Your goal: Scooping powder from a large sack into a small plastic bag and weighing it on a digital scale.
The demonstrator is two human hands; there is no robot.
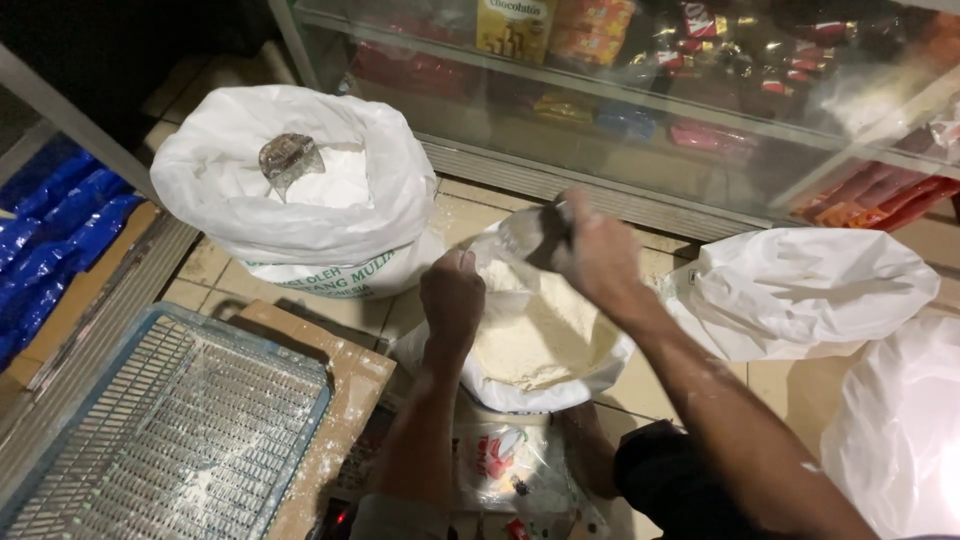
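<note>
Open white sack of pale cream flour, rim rolled down, on tiled floor. Left hand fingers closed, pinching the rim; right hand fingers clamped around dark scoop above it.

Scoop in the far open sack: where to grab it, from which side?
Judging by its pose, grip the scoop by its upper part, which sticks out of the flour; the lower part looks buried. Come from above: the sack rim rings it.

A big white sack of powder sits by a glass case of snacks. A blue wire tray lies near.
</note>
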